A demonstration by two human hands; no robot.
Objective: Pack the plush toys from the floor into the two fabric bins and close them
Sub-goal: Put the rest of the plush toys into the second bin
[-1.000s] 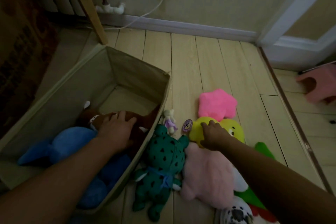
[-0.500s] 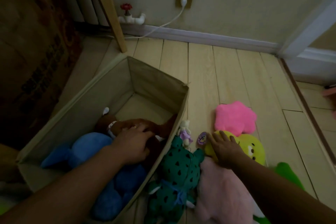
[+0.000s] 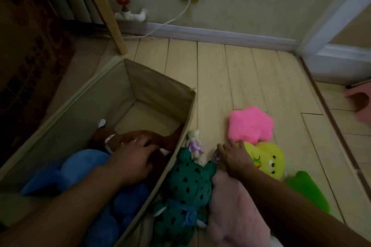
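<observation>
right hand (image 3: 233,158) slid further over yellow plush (image 3: 267,159)

Left hand (image 3: 132,158) presses brown plush (image 3: 148,138) in bin (image 3: 160,88); right hand (image 3: 233,157) touches yellow plush (image 3: 269,158).

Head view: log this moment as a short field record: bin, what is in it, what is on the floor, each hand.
bin: fabric bin, open, on the floor at left
in bin: blue plush, brown plush
on floor: green spotted plush, pink star plush, yellow plush, pale pink plush, small doll
left hand: inside the bin, resting on the brown plush
right hand: fingers spread on the yellow plush
</observation>
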